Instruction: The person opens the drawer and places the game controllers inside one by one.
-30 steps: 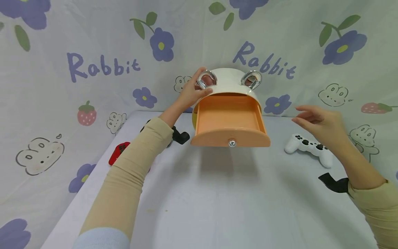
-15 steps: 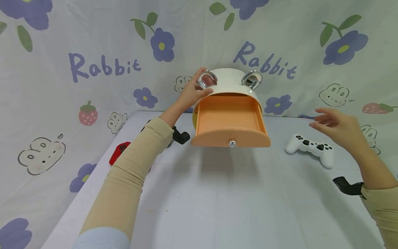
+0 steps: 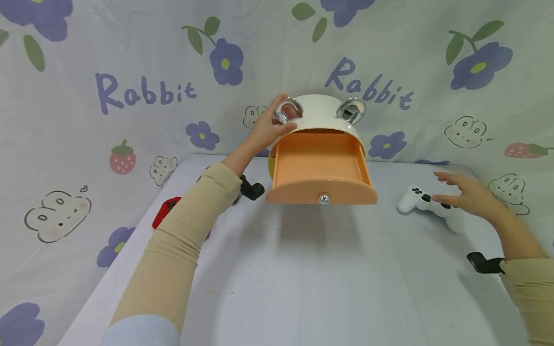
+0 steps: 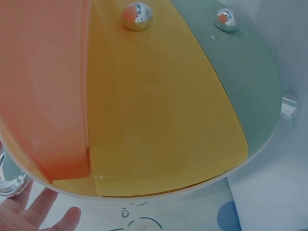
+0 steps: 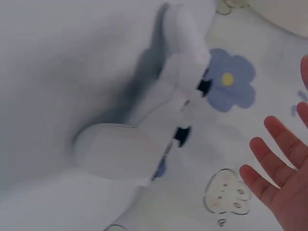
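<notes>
A small drawer cabinet with a white shell and two silver ring ears stands at the back middle. Its top orange drawer is pulled out, with nothing seen inside. My left hand holds the cabinet by its left ear, thumb in front and fingers behind. The left wrist view shows the yellow drawer and green drawer pushed in. At the right, my right hand hovers over a white game controller, fingers spread, partly covering it. In the right wrist view the controller lies apart from the fingers.
A red game controller lies on the left of the white table, partly behind my left forearm. Another dark item there is mostly hidden by the sleeve. A printed cloth hangs behind the table.
My right hand has moved rightward, away from the cabinet, then lowered over the white controller while its fingers spread. The left hand, cabinet and pulled-out drawer stay as they were.
</notes>
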A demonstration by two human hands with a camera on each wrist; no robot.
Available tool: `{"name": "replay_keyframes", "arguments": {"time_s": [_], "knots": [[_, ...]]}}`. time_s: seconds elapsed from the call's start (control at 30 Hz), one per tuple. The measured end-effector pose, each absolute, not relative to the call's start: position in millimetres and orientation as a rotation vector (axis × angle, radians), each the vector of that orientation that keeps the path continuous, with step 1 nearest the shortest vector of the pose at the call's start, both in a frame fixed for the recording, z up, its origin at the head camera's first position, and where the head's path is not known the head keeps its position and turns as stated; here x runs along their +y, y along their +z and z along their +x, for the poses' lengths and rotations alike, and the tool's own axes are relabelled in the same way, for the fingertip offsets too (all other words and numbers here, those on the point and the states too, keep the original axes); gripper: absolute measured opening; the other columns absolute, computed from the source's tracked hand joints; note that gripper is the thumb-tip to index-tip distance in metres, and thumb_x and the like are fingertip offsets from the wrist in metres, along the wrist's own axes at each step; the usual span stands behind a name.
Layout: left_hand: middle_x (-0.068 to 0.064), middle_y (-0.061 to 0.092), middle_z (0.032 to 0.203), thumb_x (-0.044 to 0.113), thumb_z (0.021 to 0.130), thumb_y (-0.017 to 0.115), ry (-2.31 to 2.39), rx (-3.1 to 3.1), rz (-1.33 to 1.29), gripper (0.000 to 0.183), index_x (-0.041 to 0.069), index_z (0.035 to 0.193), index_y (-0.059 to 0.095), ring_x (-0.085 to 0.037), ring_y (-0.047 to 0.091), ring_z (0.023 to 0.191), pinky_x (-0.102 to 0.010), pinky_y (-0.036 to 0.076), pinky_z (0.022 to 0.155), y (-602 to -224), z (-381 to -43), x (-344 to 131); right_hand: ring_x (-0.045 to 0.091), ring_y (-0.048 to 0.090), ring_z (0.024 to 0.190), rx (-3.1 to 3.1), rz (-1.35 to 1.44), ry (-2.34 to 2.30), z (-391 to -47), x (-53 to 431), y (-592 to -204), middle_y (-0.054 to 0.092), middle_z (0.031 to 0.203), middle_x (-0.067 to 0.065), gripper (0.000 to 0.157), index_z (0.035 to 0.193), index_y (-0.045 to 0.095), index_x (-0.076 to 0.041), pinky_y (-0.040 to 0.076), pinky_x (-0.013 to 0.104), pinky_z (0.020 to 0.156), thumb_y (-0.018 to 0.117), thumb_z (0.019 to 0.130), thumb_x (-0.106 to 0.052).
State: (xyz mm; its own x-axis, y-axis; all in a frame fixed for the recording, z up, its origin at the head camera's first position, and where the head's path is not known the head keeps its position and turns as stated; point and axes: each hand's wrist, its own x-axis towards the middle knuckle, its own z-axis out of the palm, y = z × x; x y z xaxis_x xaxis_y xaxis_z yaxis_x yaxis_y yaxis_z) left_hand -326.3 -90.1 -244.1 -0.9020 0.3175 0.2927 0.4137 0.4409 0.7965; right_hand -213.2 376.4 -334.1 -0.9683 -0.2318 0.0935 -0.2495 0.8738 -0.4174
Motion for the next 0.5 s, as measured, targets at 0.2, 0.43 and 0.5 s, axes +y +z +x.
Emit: {"name": "replay_keyframes", "arguments": {"time_s": [0.2,0.43,0.5], "knots": [[-0.007,0.036,0.142,0.031,0.082,0.068,-1.459,-2.59,-0.658,0.078,0.029,0.145,0.023,-0.024,0.052,0.098,-0.033,0.044,0.085,-244,-327,-90,0.053,0.03,0.118,-3.122,0.334,0.746,-219,388,-353,0.034,0.133,0.033,0.075,0.14,0.028,0.003,0.031,0.067,0.084,0.064,0.085,-0.033],[-0.008,0.037,0.14,0.031,0.081,0.069,-1.457,-2.594,-0.643,0.077,0.03,0.144,0.024,-0.025,0.053,0.101,-0.035,0.044,0.087,-243,-326,-90,0.055,0.028,0.119,-3.19,0.318,0.792,-226,397,-377,0.029,0.135,0.037,0.078,0.142,0.024,0.001,0.027,0.068,0.086,0.064,0.085,-0.035],[-0.007,0.035,0.143,0.031,0.081,0.069,-1.459,-2.599,-0.638,0.078,0.031,0.144,0.023,-0.025,0.053,0.105,-0.035,0.044,0.09,-243,-326,-90,0.056,0.027,0.119,-3.202,0.317,0.791,-228,399,-383,0.027,0.135,0.038,0.08,0.142,0.023,0.002,0.025,0.069,0.088,0.065,0.084,-0.035]]}}
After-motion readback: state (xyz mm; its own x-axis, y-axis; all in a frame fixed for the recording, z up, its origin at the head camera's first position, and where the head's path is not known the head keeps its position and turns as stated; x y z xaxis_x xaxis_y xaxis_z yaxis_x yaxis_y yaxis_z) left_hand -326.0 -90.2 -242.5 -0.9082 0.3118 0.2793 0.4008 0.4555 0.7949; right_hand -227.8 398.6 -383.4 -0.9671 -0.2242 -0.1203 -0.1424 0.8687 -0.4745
